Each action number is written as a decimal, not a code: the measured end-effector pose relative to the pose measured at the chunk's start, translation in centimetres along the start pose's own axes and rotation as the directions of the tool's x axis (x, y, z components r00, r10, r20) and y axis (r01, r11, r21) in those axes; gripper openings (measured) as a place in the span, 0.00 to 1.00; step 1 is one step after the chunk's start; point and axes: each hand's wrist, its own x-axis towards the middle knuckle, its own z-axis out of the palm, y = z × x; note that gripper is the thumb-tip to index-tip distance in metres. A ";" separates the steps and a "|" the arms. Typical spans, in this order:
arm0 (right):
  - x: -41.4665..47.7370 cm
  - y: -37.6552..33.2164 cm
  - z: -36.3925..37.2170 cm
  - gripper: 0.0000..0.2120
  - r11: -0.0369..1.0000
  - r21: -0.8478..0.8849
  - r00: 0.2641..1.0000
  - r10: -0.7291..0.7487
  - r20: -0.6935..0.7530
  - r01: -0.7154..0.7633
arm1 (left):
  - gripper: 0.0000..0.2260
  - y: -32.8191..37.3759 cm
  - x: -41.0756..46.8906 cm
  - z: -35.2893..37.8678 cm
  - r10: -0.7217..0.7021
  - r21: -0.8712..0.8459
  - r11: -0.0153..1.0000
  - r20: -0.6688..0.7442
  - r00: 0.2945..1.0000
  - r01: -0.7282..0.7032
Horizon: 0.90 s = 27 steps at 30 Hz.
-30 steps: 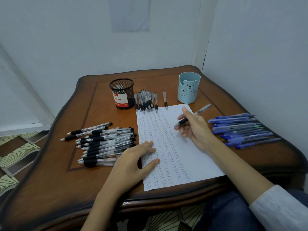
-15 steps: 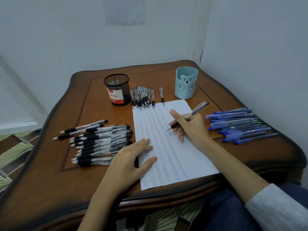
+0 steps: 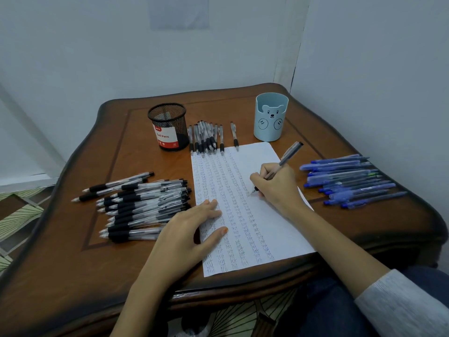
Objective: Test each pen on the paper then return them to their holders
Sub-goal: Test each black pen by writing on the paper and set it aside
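A white paper [image 3: 279,229] covered in columns of scribbles lies in the middle of the wooden table [image 3: 73,263]. My right hand [image 3: 277,186] grips a black-grip pen [image 3: 289,155] with its tip touching the paper. My left hand [image 3: 189,229] rests flat on the paper's left edge. A black mesh holder [image 3: 167,126] stands at the back, a light blue bear holder [image 3: 271,116] to its right. Several black-grip pens [image 3: 141,205] lie in a pile at left, several more [image 3: 206,138] above the paper. Several blue pens [image 3: 349,181] lie at right.
Pale walls close in behind and to the right of the table. The table's curved front edge runs just below the paper. A patterned floor [image 3: 17,215] shows at left. My knees in dark trousers [image 3: 340,307] are under the front right.
My right hand has lowered the pen from above the paper until its tip touches the sheet. My left hand has stayed on the paper's edge.
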 end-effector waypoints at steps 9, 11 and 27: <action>-0.2 -0.1 0.0 0.13 0.999 0.042 0.998 -0.015 0.067 0.012 | 0.25 -0.1 0.0 0.1 0.000 -0.001 1.000 0.002 1.000 0.000; -0.2 -0.2 0.1 0.12 0.999 0.040 0.997 -0.022 0.078 0.019 | 0.25 -0.1 0.0 0.1 -0.005 -0.003 1.000 0.002 1.000 0.005; -0.1 -0.1 -0.1 0.15 0.999 0.009 0.996 -0.033 0.089 0.033 | 0.25 0.1 0.0 0.0 -0.015 -0.008 1.000 0.006 1.000 0.015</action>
